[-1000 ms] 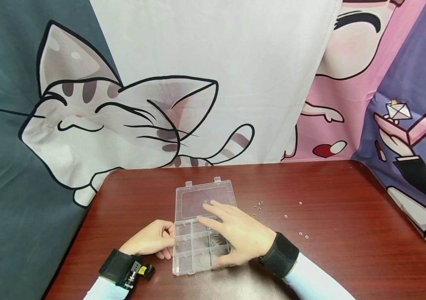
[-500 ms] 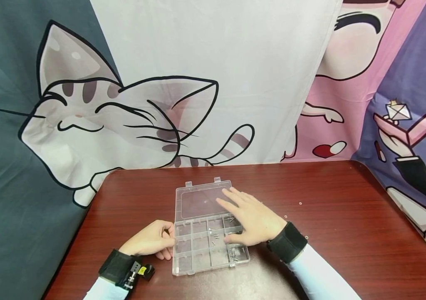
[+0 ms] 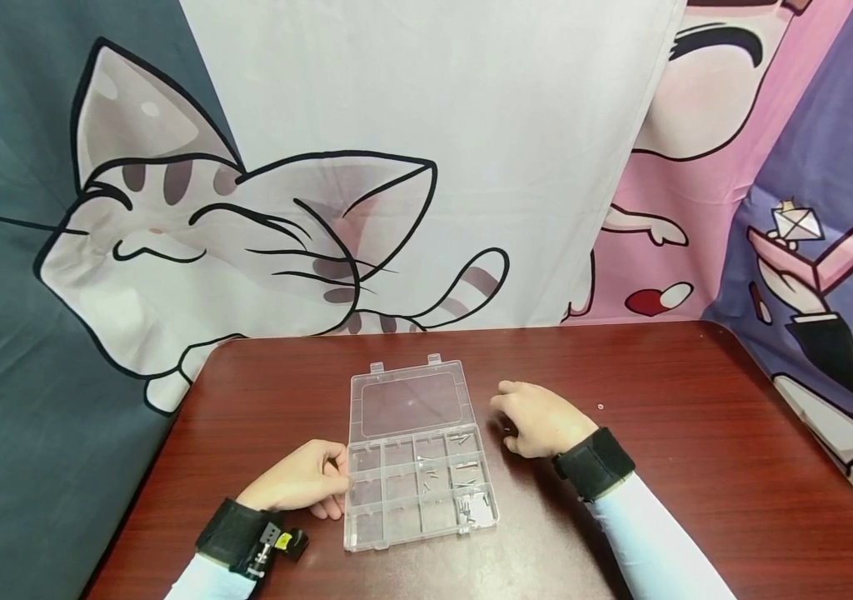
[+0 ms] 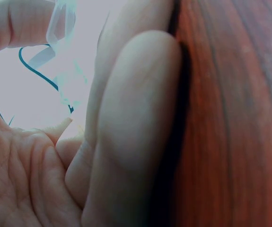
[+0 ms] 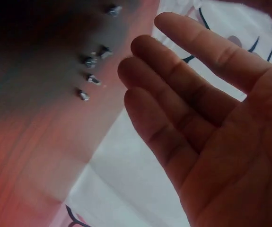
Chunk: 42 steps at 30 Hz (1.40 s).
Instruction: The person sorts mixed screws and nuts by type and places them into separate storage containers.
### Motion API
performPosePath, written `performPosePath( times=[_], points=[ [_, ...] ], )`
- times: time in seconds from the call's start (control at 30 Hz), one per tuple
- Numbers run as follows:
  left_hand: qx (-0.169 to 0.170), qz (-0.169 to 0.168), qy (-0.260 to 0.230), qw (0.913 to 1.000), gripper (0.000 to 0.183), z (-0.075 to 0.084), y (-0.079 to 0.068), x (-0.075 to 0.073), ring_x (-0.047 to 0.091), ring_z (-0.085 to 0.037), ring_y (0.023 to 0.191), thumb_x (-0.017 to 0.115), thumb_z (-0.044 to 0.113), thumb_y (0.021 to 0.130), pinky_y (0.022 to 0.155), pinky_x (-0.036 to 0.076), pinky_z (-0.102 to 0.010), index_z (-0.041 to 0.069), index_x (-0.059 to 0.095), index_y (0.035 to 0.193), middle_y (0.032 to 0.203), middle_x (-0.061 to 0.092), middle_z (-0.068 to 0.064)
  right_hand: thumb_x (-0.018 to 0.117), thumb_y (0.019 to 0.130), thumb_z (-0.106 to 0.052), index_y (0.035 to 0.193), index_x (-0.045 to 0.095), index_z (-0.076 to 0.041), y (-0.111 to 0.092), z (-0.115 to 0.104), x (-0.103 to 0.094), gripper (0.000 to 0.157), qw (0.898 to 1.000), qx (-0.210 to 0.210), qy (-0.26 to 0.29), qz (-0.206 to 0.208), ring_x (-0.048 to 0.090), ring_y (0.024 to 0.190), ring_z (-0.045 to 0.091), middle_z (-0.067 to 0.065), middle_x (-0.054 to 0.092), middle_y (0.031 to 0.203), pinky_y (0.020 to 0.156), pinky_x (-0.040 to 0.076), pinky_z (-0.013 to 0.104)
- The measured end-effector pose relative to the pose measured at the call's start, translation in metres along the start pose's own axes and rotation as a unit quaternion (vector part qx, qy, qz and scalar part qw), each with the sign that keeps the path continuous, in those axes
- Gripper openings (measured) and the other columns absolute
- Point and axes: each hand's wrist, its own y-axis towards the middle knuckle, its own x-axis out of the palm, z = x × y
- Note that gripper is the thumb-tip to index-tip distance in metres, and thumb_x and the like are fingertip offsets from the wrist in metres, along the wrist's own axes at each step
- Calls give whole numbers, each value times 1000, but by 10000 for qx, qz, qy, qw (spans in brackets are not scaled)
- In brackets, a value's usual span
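A clear plastic compartment box [image 3: 365, 527] lies on the table with its lid [image 3: 415, 404] folded back. Its right-hand columns contain small screws [image 3: 465, 508]; the left-hand ones look bare. At the box's left side, my left hand [image 3: 297, 479] pinches the edge between thumb and fingers, and the clear edge [image 4: 65, 52] shows there in the left wrist view. Right of the box, my right hand [image 3: 542, 421] is held over the table with its fingers loosely extended. Several tiny metal screws [image 5: 93, 79] lie near its fingertips in the right wrist view, mostly hidden in the head view.
A small ring-shaped washer [image 3: 601, 407] lies beyond the right wrist. The dark red wooden table [image 3: 704, 467] ends at a hanging cloth [image 3: 531, 167] printed with a cartoon cat. A black band with a small camera [image 3: 293, 543] sits on the left wrist.
My right hand has moved from over the box to the right, beside it, uncovering the right-hand compartments. My left hand has stayed at the box's left edge.
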Motion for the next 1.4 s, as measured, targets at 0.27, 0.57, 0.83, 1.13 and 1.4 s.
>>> performPosePath(
  times=[0.27, 0.57, 0.83, 1.13, 1.4],
  points=[
    [16, 0, 29, 10000, 14, 0, 0, 1, 68, -25, 57, 62, 14, 86, 52, 56, -39, 2, 55, 85, 67, 67, -12, 68, 66, -1, 60, 50, -20, 4, 0, 13, 27, 9995, -1, -177, 271, 47, 59, 14, -7, 46, 65, 55, 43, 31],
    [49, 37, 66, 10000, 14, 1, 2, 0, 68, -26, 57, 62, 13, 86, 52, 56, -39, 2, 55, 86, 66, 67, -11, 69, 62, -1, 55, 45, -20, 7, -3, 19, 31, 9973, 300, -359, 559, 47, 55, 15, -7, 43, 57, 52, 44, 33],
    [-47, 169, -151, 9997, 13, 3, 4, 3, 67, -27, 56, 60, 13, 87, 51, 56, -40, 1, 55, 85, 64, 66, -13, 71, 56, -4, 57, 45, -19, 9, -3, 26, 30, 9963, 232, -528, 634, 54, 58, 21, -2, 50, 62, 56, 50, 40],
    [-182, 417, -457, 9979, 15, 5, 6, 7, 68, -29, 56, 59, 13, 88, 53, 56, -42, -1, 53, 90, 65, 66, -17, 63, 57, -10, 65, 43, -25, 16, -17, 15, 26, 9892, -79, 514, 1372, 41, 56, 5, -14, 40, 64, 50, 37, 22],
    [-181, 471, -440, 9978, 16, 5, 6, 9, 68, -28, 57, 57, 14, 89, 53, 56, -42, -1, 53, 89, 65, 66, -16, 63, 63, -7, 74, 50, -22, 20, -62, 2, 23, 9725, -1043, 1102, 1767, 43, 63, -1, -12, 46, 74, 56, 37, 11]
  ],
)
